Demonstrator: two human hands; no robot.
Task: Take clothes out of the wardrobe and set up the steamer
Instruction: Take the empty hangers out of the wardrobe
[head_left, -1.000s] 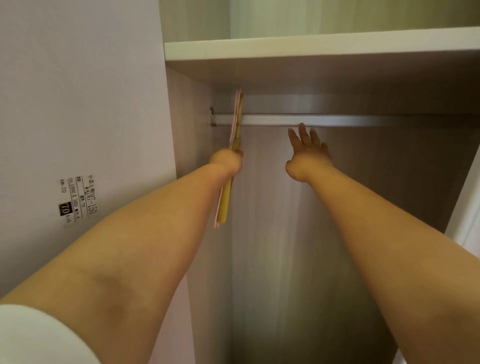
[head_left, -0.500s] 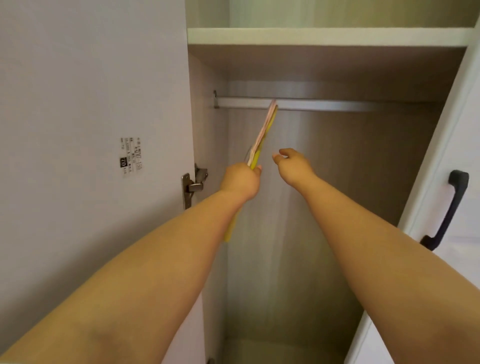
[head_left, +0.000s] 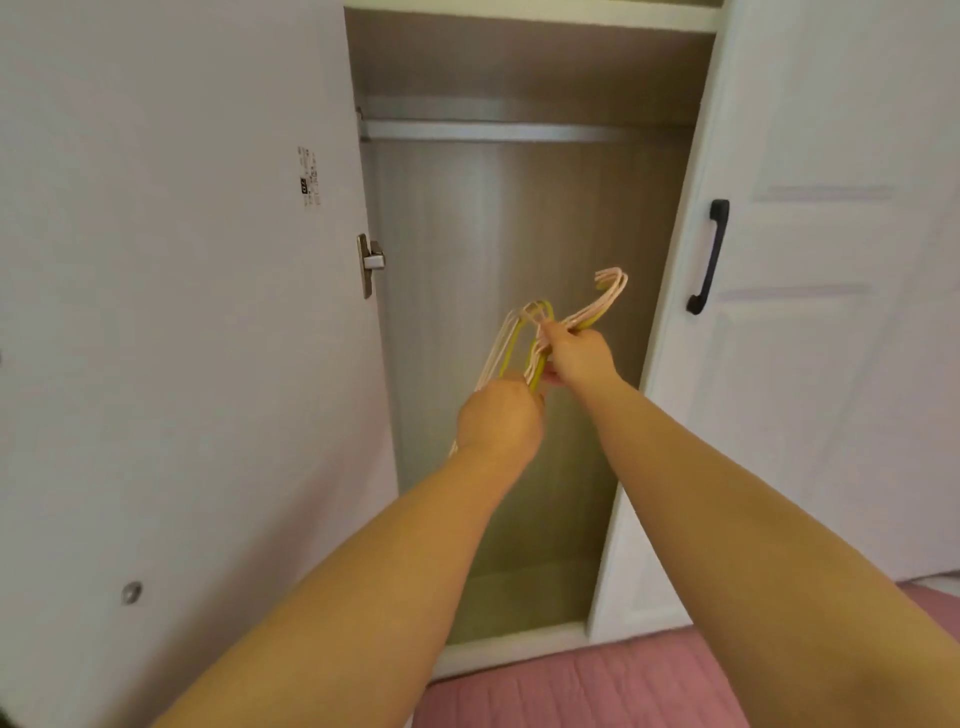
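Left hand (head_left: 501, 415) is showing only its back to the camera, so its fingers are hidden; they are curling round the lower part of the hanger bundle (head_left: 540, 338), but how many hangers it is gripping is impossible to count. The lower ends of the hangers are disappearing behind that hand and wrist, with just a pale sliver peeking out at the left of the wrist. Colours are reading as pink-white and yellow-green wire; the exact split is blurring together.

Right hand (head_left: 579, 356) is pinching the bundle higher up, fingers curling round the necks just below the hooks. Both hands are sitting close together, in front of the open wardrobe (head_left: 519, 234), roughly mid-height of the opening.

The bundle's long axis is running from lower left to upper right. One set of hooks is pointing up and to the right, past the right hand, tips curling back leftward. A second loop of yellow and pink wire is arching up between the two hands.

The rail (head_left: 493, 130) is running horizontally across the top of the wardrobe, its right end fading into shadow. The left door (head_left: 182, 312) is standing open, carrying a small label (head_left: 310, 176) too small to read and a hinge (head_left: 370, 260). The right door (head_left: 831, 312) is carrying a black handle (head_left: 709, 257). Pink bedding (head_left: 597, 686) is filling the bottom edge, cut off by the frame.
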